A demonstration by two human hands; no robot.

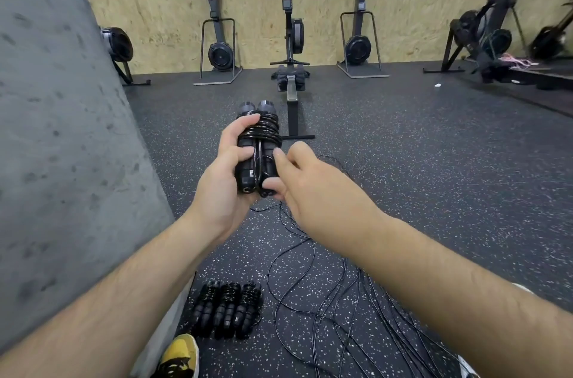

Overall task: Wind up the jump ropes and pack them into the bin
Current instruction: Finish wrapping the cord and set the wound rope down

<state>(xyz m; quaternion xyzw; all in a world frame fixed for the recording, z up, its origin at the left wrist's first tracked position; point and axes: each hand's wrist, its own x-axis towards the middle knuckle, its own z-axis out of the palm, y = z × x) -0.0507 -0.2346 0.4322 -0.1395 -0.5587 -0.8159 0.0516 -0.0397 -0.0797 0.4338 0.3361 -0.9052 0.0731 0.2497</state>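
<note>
one wound jump rope (259, 142) gripped in left hand (223, 173), right hand (307, 182) pinching its near end; three wound bundles (228, 311) on floor (403, 160), loose cords (341, 300) beside.

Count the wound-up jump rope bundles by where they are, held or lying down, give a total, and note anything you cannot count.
Held bundle: 1
Bundles lying on the floor, side by side: 3
Total wound bundles: 4
Loose cords: too tangled to count
</note>
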